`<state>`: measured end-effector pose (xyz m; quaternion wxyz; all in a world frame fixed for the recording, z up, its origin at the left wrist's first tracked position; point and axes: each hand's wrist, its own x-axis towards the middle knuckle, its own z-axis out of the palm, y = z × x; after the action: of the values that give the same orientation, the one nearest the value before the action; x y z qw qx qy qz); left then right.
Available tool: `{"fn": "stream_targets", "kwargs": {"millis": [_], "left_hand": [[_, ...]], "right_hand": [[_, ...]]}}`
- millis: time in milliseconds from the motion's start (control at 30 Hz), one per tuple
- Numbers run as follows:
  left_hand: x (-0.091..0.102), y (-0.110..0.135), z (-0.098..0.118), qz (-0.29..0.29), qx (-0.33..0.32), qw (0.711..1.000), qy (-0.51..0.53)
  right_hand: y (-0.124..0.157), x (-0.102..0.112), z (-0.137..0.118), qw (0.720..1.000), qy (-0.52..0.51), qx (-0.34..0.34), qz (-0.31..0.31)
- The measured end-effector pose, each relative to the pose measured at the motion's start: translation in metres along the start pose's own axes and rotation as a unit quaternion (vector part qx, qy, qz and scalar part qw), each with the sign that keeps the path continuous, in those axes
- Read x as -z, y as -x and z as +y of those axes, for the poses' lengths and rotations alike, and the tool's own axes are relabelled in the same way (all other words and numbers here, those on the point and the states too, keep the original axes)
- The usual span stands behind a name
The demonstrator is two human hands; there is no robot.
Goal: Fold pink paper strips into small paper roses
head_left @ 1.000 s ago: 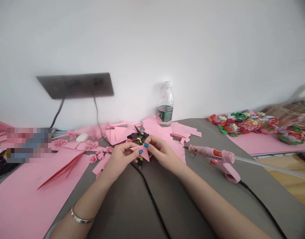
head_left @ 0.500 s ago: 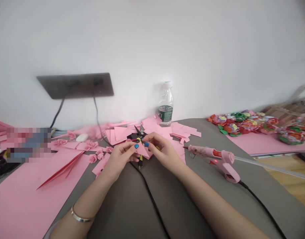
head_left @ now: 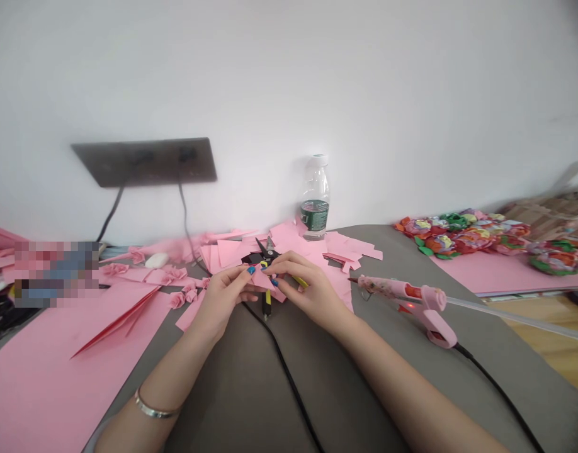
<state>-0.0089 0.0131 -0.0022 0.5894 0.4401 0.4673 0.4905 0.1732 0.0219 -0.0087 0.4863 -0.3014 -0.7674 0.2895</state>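
Between my two hands is a small piece of pink paper (head_left: 261,280), folded or creased to a point. Thumb and fingers of my left hand (head_left: 229,294) pinch its left side. My right hand (head_left: 304,284) grips the right side with thumb and fingertips. Just behind and below the paper lie pliers or snips (head_left: 267,251) with dark jaws and yellow-black handles, partly covered by my hands. Cut pink paper pieces (head_left: 336,248) are heaped beyond them. Small pink paper roses (head_left: 176,299) lie left of my left hand.
A pink glue gun (head_left: 412,296) with a lit red light rests at the right, its cord running forward. A plastic bottle (head_left: 315,207) stands against the wall. Colourful paper flowers (head_left: 463,236) lie at the far right. Large pink sheets (head_left: 57,371) cover the left. A black cable (head_left: 284,371) crosses the table.
The fingers of my right hand have shifted along the pink paper, with the fingertips now closer to my left thumb. The paper has turned slightly, and a yellow handle shows more by my right hand.
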Motion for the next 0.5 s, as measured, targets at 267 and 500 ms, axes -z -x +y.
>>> {"fn": "stream_targets", "kwargs": {"millis": [267,500], "left_hand": [[-0.0010,0.0000,-0.0001,0.013,-0.012,0.999,-0.027],[0.0000,0.0002,-0.0011,0.001,-0.045,0.997,-0.068]], "right_hand": [[-0.0006,-0.0003,-0.0003,1.000,0.005,0.018,-0.007],[0.0011,-0.0004,0.0005,0.999,0.015,0.028,-0.026]]}}
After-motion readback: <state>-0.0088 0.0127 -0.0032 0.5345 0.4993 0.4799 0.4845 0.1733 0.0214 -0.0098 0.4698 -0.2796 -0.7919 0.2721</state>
